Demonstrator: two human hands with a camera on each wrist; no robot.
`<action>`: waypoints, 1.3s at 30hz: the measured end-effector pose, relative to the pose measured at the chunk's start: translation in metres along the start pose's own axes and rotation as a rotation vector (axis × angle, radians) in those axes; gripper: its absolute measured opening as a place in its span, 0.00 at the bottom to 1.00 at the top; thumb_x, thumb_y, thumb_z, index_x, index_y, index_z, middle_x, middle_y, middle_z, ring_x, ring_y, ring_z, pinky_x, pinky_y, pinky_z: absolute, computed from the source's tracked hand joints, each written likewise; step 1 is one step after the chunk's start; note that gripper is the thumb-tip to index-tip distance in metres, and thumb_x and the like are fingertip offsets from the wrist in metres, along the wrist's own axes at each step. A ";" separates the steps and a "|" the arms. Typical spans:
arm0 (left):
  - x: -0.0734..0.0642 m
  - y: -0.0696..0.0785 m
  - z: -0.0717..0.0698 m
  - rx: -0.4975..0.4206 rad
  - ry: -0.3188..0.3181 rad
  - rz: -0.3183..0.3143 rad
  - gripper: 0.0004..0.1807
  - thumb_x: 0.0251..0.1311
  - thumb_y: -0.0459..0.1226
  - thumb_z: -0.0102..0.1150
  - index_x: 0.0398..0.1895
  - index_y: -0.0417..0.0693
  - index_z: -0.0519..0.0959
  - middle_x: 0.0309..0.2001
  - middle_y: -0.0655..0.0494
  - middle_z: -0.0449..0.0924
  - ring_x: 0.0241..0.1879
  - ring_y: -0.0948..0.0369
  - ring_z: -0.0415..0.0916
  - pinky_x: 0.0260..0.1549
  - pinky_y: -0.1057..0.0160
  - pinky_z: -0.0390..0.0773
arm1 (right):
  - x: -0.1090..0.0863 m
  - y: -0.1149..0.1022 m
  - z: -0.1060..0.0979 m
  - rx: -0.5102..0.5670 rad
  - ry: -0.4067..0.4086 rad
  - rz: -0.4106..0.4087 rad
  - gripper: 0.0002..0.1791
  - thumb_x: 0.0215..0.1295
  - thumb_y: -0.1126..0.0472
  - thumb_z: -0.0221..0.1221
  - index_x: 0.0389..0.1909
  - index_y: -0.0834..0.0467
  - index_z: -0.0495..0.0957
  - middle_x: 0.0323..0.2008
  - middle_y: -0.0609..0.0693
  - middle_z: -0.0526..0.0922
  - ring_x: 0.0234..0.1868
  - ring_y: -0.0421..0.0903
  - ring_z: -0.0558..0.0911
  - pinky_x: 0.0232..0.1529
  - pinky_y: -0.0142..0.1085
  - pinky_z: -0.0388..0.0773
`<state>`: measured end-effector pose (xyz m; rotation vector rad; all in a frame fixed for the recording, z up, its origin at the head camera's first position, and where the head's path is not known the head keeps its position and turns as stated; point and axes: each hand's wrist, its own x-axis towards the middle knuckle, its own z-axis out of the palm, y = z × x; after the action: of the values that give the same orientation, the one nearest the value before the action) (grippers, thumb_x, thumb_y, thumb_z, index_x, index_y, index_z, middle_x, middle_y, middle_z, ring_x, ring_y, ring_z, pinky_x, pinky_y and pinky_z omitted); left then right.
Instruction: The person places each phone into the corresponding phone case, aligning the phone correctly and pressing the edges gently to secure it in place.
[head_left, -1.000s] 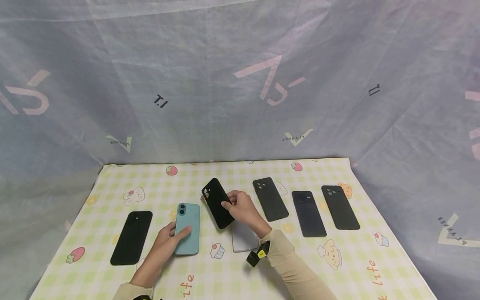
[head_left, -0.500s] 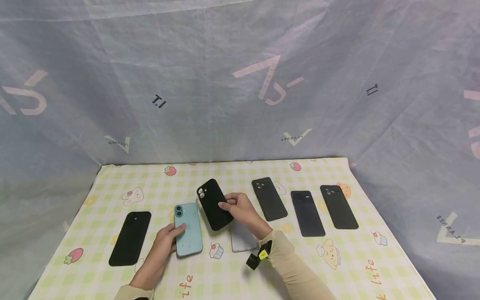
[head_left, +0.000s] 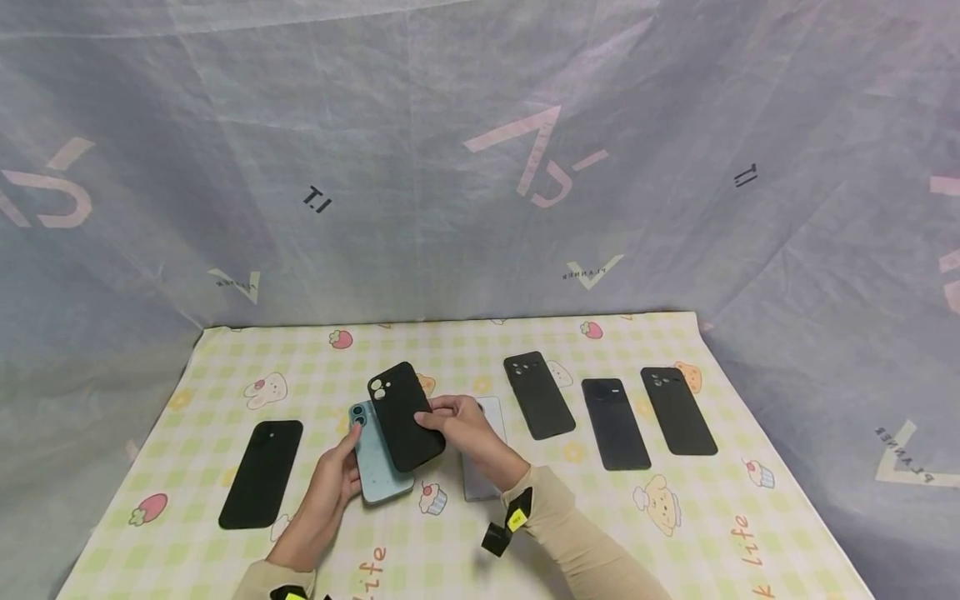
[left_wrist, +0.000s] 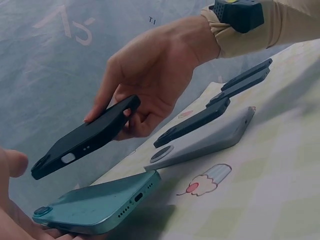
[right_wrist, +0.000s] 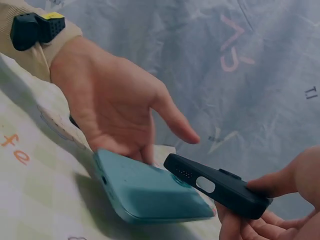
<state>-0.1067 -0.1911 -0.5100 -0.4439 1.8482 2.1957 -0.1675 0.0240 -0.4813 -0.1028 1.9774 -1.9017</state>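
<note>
My right hand (head_left: 465,429) pinches a black phone case (head_left: 405,421) between thumb and fingers, its camera cutouts toward the far left. The case tilts just above a teal phone (head_left: 375,458), overlapping it in the head view. That phone lies back up, its camera at the far end, on the fingers of my left hand (right_wrist: 110,105), clear of the tablecloth. The left thumb (right_wrist: 175,122) is raised off the phone. An open port slot shows in the end of the case (left_wrist: 85,142), with a gap between case and phone.
A pale phone (head_left: 480,483) lies partly under my right forearm. To the right lie a black case (head_left: 540,396), a dark phone (head_left: 617,425) and another black case (head_left: 680,412). A black phone-shaped item (head_left: 261,475) lies at left on the checked tablecloth (head_left: 585,533).
My right hand has carried the case left and toward me, over the phone. My left hand has shifted slightly right with the phone, its thumb moving off the phone's back.
</note>
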 end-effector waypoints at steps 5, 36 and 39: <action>-0.002 0.001 0.000 0.006 -0.032 0.021 0.41 0.85 0.62 0.32 0.83 0.39 0.57 0.70 0.42 0.75 0.52 0.69 0.82 0.51 0.66 0.82 | -0.005 -0.002 0.008 0.011 -0.004 0.006 0.15 0.73 0.61 0.67 0.52 0.68 0.85 0.41 0.60 0.92 0.41 0.48 0.92 0.59 0.39 0.81; -0.008 0.004 0.005 -0.051 -0.094 0.052 0.44 0.83 0.65 0.28 0.87 0.44 0.52 0.71 0.44 0.75 0.55 0.69 0.82 0.54 0.65 0.81 | -0.014 0.015 0.024 -0.447 0.085 -0.328 0.09 0.67 0.59 0.75 0.40 0.59 0.86 0.27 0.42 0.78 0.25 0.36 0.75 0.28 0.27 0.72; -0.008 0.003 0.005 -0.047 -0.094 0.055 0.45 0.83 0.66 0.29 0.87 0.44 0.51 0.71 0.43 0.75 0.55 0.69 0.82 0.54 0.65 0.81 | -0.017 0.015 0.022 -0.528 0.089 -0.384 0.13 0.68 0.57 0.75 0.45 0.61 0.87 0.30 0.44 0.80 0.26 0.35 0.77 0.29 0.28 0.75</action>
<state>-0.1012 -0.1865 -0.5033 -0.2970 1.7838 2.2590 -0.1419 0.0098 -0.4923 -0.5878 2.6275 -1.5480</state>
